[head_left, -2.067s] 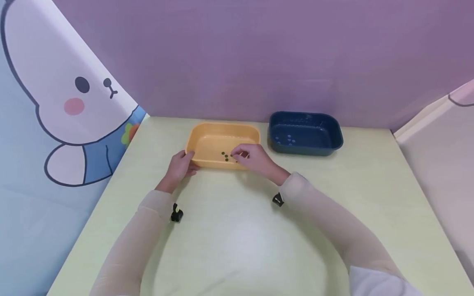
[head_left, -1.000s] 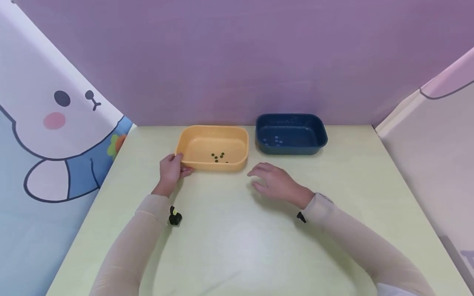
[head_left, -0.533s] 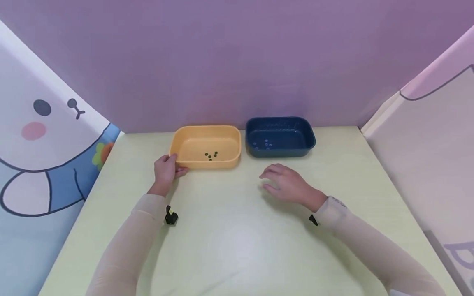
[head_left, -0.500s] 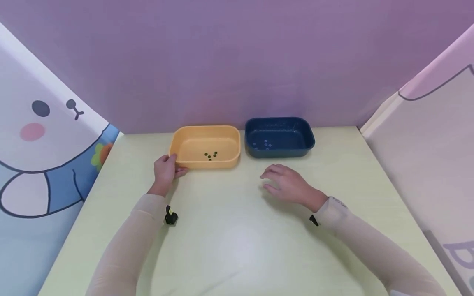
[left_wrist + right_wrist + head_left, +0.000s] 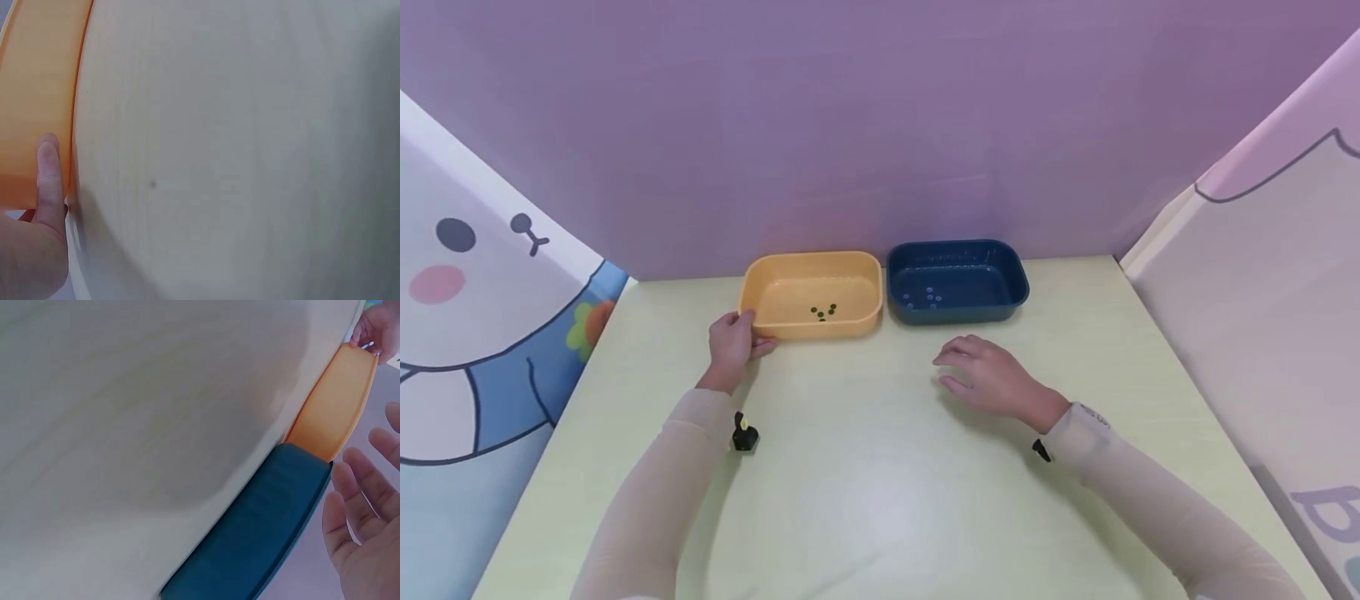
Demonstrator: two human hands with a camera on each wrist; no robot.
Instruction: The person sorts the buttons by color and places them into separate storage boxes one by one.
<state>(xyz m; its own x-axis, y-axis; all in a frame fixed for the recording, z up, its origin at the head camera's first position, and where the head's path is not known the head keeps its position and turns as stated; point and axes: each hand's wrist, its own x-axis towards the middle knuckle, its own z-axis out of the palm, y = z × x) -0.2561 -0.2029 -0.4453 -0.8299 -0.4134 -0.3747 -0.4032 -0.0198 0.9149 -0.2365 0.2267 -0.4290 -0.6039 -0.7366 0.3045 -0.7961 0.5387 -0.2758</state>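
Note:
My left hand (image 5: 732,346) grips the near left corner of a yellow plastic tray (image 5: 797,287), with the thumb at the rim. In the left wrist view a finger (image 5: 49,165) lies along the outside of its wall. Several small dark green round pieces (image 5: 822,314) lie on the tray's floor. Beside it stands a dark blue tray (image 5: 985,283), holding several small bluish rings or discs (image 5: 930,297). My right hand (image 5: 992,379) hovers in front of the blue tray, fingers spread and slightly bent. Nothing shows between its fingers in the right wrist view.
Both trays stand at the back of a pale table (image 5: 865,467), close to a purple wall panel (image 5: 850,125). A panel with a cartoon figure (image 5: 467,333) borders the left side, a pale panel (image 5: 1247,317) the right. A black wrist device (image 5: 745,435) hangs below the left sleeve.
The right hand has left the yellow tray and drawn back to the right, in front of the blue tray. The left hand keeps its hold. The head view has shifted.

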